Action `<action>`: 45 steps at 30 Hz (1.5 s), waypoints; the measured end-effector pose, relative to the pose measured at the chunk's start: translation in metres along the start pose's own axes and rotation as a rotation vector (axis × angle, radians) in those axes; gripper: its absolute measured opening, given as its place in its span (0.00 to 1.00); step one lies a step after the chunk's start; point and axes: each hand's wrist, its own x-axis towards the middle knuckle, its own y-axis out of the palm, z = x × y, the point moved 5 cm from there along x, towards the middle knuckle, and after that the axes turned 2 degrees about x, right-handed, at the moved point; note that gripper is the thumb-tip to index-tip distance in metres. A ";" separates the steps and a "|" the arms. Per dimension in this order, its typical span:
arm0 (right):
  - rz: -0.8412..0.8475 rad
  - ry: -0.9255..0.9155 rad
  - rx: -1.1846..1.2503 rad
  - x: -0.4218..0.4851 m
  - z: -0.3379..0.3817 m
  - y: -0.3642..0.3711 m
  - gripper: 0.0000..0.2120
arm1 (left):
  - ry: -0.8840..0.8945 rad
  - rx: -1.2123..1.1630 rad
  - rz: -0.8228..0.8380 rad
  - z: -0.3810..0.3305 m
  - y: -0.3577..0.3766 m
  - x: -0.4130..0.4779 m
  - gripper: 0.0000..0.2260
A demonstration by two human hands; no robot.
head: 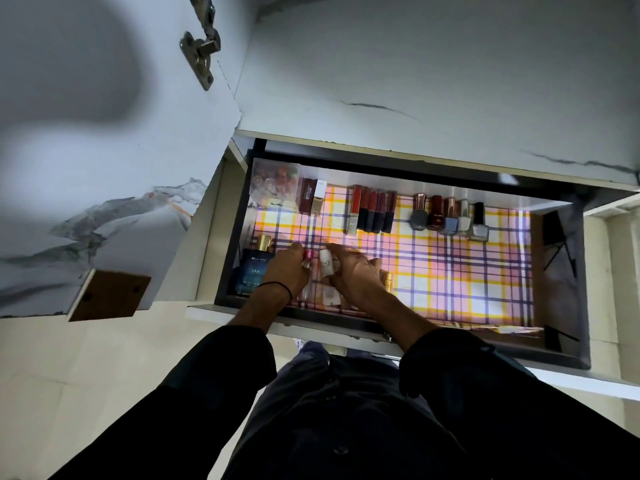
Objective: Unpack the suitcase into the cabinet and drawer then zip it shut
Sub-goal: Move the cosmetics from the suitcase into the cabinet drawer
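Both hands work the drawer's (582, 271) near-left corner: left hand (285, 270) pinching a pink-capped bottle (308, 255), right hand (358, 277) gripping a white bottle (326, 262) — best set upright beside the blue perfume box (252, 271).

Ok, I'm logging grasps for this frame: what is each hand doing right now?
Left hand: fingers curled round a small pink-capped bottle.
Right hand: pinches a small white plastic bottle.
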 end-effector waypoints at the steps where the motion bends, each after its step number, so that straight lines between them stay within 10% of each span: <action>1: -0.012 0.003 0.013 0.000 0.003 0.000 0.27 | -0.002 0.008 -0.012 0.001 -0.001 0.000 0.12; 45: -0.044 -0.005 0.120 -0.022 -0.058 -0.032 0.21 | 0.003 -0.117 0.257 -0.044 0.034 0.009 0.15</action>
